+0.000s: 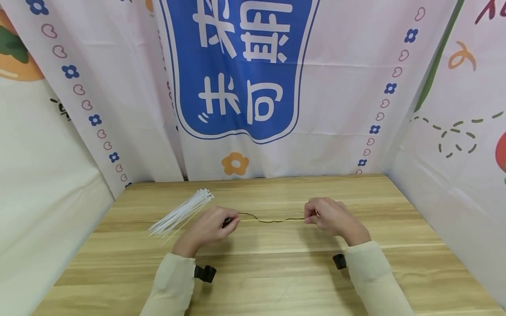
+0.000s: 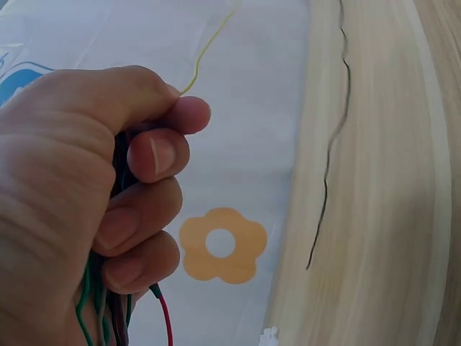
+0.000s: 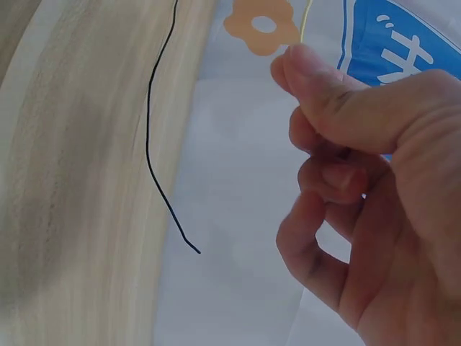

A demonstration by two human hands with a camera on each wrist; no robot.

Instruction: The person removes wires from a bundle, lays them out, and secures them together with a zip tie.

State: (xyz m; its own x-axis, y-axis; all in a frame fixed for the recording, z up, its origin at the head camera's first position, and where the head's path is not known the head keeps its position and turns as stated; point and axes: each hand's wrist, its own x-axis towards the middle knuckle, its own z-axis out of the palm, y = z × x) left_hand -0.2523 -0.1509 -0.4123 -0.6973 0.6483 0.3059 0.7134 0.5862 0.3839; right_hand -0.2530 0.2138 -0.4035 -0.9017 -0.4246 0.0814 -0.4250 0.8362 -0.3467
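My left hand (image 1: 211, 226) curls its fingers round a bundle of thin wires (image 2: 85, 303), green, dark and red. Between its thumb and forefinger it also pinches a yellow wire (image 2: 198, 63). That yellow wire runs nearly straight across to my right hand (image 1: 332, 217), whose thumb and forefinger pinch it at the other side. In the right wrist view only a short piece of the yellow wire (image 3: 305, 21) shows above the fingertips. A wavy black wire (image 1: 250, 214) lies on the table between the hands; its loose end appears in the right wrist view.
A fan of white cable ties (image 1: 182, 214) lies on the wooden table (image 1: 272, 281), beyond and left of my left hand. Printed cloth (image 1: 336, 153) hangs along the back edge and both sides. Black wrist cameras (image 1: 205, 274) sit by the sleeves.
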